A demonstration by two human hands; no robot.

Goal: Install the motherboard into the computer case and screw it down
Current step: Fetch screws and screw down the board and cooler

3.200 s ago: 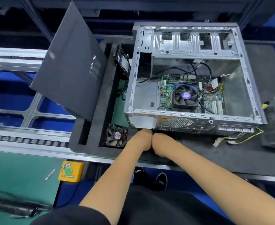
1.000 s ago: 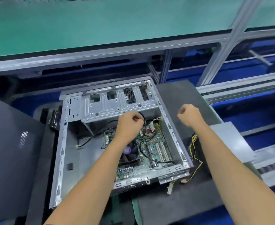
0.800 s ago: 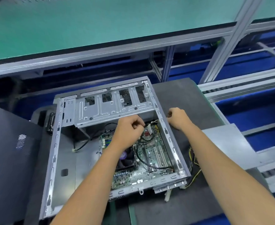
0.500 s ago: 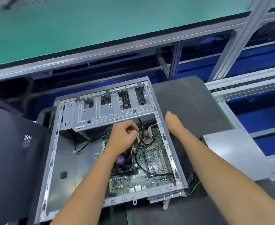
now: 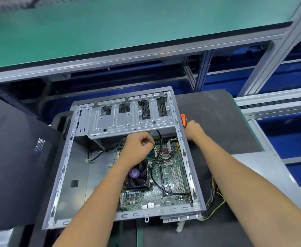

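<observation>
The open grey computer case (image 5: 64, 168) lies on its side on a black mat. Inside it, towards the right, lies the green motherboard (image 5: 171, 177) with its black CPU fan (image 5: 139, 179). My left hand (image 5: 137, 148) reaches into the case over the board's far edge, next to a black cable (image 5: 153, 177). Its fingers are curled and thumb and forefinger meet; nothing shows between them. My right hand (image 5: 194, 130) is just outside the case's right wall and grips an orange and black screwdriver (image 5: 183, 119), handle pointing away from me.
A dark side panel (image 5: 18, 166) leans at the left of the case. To the right lie a grey metal box (image 5: 263, 172) and yellow and black wires (image 5: 215, 196). The drive cage (image 5: 131, 118) spans the case's far end. A green bench (image 5: 110, 29) stands beyond.
My right hand has moved to the case's right wall and now holds the screwdriver. My left hand has stayed over the board's far edge. The view has shifted slightly.
</observation>
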